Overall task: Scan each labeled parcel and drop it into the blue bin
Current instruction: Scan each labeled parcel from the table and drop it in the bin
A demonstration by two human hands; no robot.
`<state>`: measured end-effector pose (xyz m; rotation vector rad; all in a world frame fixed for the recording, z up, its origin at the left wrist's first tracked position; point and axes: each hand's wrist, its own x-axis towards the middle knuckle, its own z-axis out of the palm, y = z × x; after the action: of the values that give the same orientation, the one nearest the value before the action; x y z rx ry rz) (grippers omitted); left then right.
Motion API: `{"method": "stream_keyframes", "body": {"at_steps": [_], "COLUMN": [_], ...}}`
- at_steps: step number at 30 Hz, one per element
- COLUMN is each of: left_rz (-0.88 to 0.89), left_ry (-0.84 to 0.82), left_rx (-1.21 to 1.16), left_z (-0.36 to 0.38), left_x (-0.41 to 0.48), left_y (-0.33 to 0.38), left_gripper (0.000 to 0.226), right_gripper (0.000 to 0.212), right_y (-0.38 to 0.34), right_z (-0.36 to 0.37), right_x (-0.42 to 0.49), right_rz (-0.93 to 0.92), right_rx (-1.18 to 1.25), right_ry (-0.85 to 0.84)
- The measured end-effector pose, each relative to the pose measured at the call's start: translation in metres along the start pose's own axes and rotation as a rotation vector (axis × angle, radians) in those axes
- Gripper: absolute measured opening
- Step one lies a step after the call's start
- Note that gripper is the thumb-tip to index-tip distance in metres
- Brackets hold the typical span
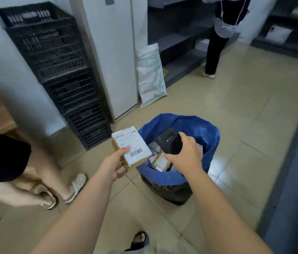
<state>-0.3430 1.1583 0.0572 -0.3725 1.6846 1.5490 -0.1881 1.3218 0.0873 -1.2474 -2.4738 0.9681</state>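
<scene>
Leftward, black lattice plastic crates (56,70) stand stacked; whether they hold anything is too dark to tell; the round bin (212,136), lined with crinkled blue sheet, contains several labelled parcels (160,163); a white woven sack (151,74) stands upright beyond it; the left hand (114,166) grips a flat cardboard parcel (131,146), barcode label up, just beside the bin's rim; the right hand (186,155) clasps a black scanner (170,142) above the bin.

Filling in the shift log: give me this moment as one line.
step: scan | left hand: holds labeled parcel, barcode up | right hand: grips scanner over blue bin | bin: holds other parcels
</scene>
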Motion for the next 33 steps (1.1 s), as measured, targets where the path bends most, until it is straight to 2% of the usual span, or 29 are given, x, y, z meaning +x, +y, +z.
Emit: {"method": "stream_keyframes", "body": {"at_steps": [5, 9, 13, 19, 24, 28, 33], "left_rz": [-0.051, -0.111, -0.158, -0.228, -0.231, -0.22, -0.224], "left_ry": [-0.027, -0.045, 0.014, 0.059, 0.104, 0.091, 0.071], "left_rx": [0.058, 0.087, 0.078, 0.108, 0.195, 0.261, 0.345], "left_z": [0.058, 0.105, 0.142, 0.182, 0.202, 0.228, 0.249], "left_x": [0.076, 0.121, 0.175, 0.232, 0.289, 0.343, 0.405], "left_y": [0.032, 0.034, 0.027, 0.015, 0.004, -0.012, -0.04], "left_gripper": [0.041, 0.024, 0.047, 0.039, 0.064, 0.073, 0.071], "right_gripper": [0.095, 0.096, 0.094, 0.09, 0.089, 0.094, 0.096], "right_y": [0.024, 0.054, 0.089, 0.127, 0.157, 0.191, 0.217], "right_z": [-0.008, -0.007, 0.01, 0.044, 0.083, 0.115, 0.156], "right_x": [0.067, 0.114, 0.166, 0.238, 0.276, 0.303, 0.325], "right_rz": [0.159, 0.229, 0.26, 0.388, 0.454, 0.537, 0.594], "right_rx": [-0.026, -0.009, 0.016, 0.025, 0.063, 0.114, 0.126], "right_ry": [0.076, 0.063, 0.002, -0.086, -0.154, -0.182, -0.174]}}
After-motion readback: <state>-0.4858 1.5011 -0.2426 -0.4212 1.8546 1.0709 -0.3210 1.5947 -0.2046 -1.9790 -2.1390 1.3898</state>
